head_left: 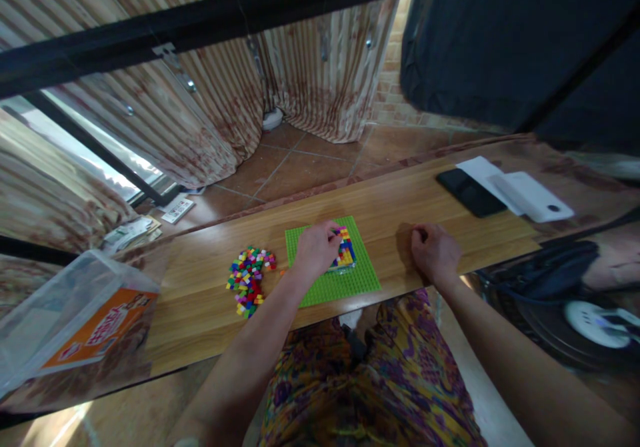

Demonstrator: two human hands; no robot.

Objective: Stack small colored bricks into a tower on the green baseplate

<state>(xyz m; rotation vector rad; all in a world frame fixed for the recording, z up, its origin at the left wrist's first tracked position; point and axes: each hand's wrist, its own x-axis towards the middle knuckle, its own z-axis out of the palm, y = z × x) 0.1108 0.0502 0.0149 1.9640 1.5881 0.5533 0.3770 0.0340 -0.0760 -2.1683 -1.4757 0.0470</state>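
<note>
My left hand reaches over the green studded baseplate, its thumb and fingers pinched together. A speck of pink shows at the fingertips, seemingly a small toy brick. Just beside and partly under these fingers is a low block of yellow, blue, red and white toy bricks on the plate. My right hand rests on the wooden table as a loose fist, apart from the plate, and nothing shows in it. Left of the plate lies a curved pile of loose coloured bricks.
A clear plastic box with an orange label stands at the table's left end. At the right end lie a black phone and a white box. Striped curtains hang beyond the table. Part of another person shows at far right.
</note>
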